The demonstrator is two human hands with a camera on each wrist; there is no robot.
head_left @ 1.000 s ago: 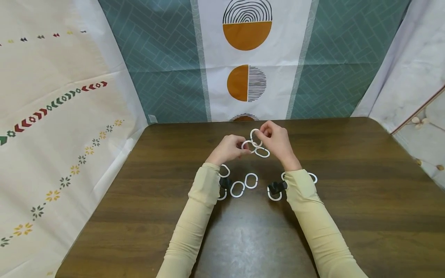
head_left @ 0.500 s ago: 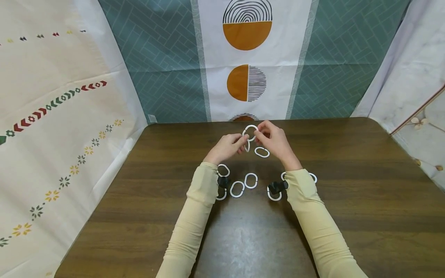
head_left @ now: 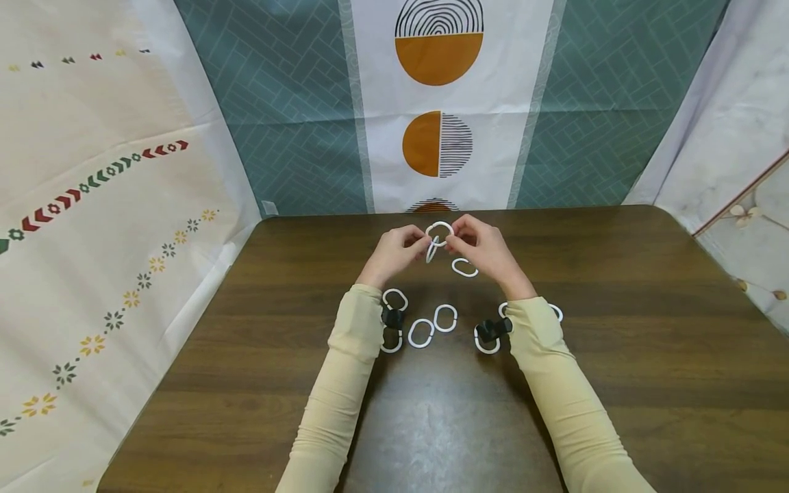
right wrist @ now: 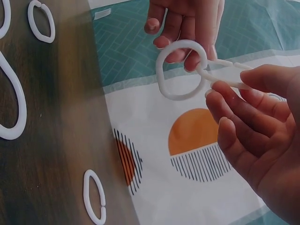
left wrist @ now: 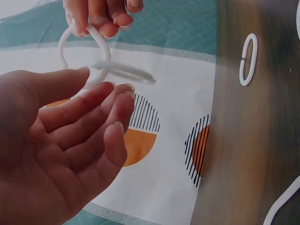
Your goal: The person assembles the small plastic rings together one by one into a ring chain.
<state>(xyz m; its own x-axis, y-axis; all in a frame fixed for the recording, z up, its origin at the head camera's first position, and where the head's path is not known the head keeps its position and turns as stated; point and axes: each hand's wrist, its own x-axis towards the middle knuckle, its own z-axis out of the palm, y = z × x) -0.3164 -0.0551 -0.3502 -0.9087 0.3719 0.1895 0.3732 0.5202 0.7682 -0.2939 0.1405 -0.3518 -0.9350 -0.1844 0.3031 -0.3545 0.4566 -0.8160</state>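
Note:
Both hands are raised over the far part of the table, fingertips close together. My left hand (head_left: pixel 394 253) pinches the left side of a white plastic chain link (head_left: pixel 440 223) between thumb and fingers. On its right side, my right hand (head_left: pixel 483 250) pinches the same link. A second white link (head_left: pixel 429 255) hangs from the first, tilted, just below the fingertips. The right wrist view shows this hanging link (right wrist: pixel 160 70) looped through the held link (right wrist: pixel 225 81). In the left wrist view the hanging link is blurred.
A single link (head_left: pixel 465 274) lies on the wooden table (head_left: pixel 308 356) below the right hand. Nearer, several more links, such as the link (head_left: pixel 421 346), lie between and under the wrists, partly covered by the black wrist cameras (head_left: pixel 490 331). Patterned cloth (head_left: pixel 296 137) hangs behind the table.
The two links overlapped between the hands a second ago; now one hangs from the other. Both hands have drawn together around the upper link, and the left hand has risen slightly.

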